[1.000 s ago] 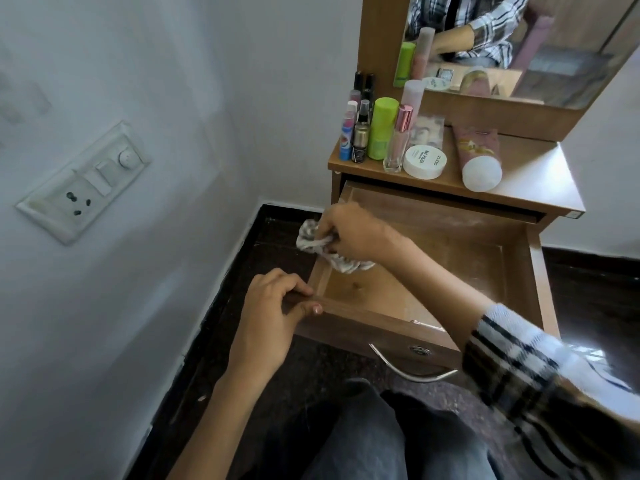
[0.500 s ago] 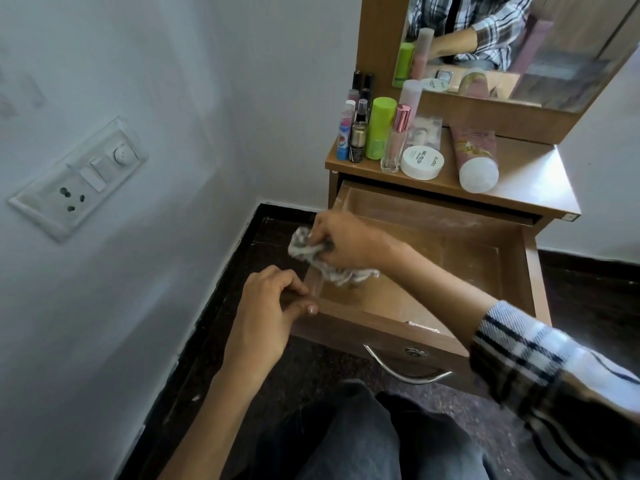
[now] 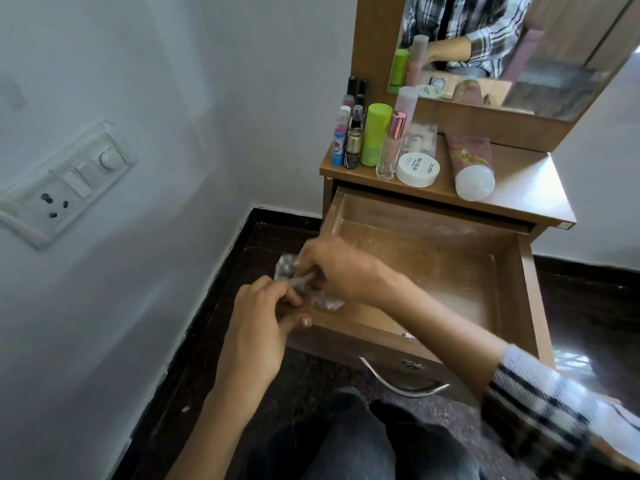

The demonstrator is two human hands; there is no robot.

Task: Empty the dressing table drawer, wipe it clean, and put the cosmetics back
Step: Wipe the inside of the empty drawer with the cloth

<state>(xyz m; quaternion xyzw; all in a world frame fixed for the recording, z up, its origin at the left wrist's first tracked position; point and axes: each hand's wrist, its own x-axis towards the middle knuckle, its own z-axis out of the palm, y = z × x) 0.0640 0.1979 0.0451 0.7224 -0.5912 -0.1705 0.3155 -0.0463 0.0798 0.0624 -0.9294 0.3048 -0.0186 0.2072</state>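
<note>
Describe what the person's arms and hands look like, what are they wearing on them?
The right hand is bare, its arm wearing a black, white and grey plaid sleeve pushed up the forearm. The left hand and forearm are bare, no sleeve in view. No rings, watch or gloves show.

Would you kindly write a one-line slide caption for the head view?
Right hand wipes the open, empty wooden drawer with a crumpled grey cloth while the left hand grips its front corner.

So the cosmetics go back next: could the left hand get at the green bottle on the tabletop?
Probably yes: the left hand only grips the drawer corner, and nothing blocks the green bottle.
</note>
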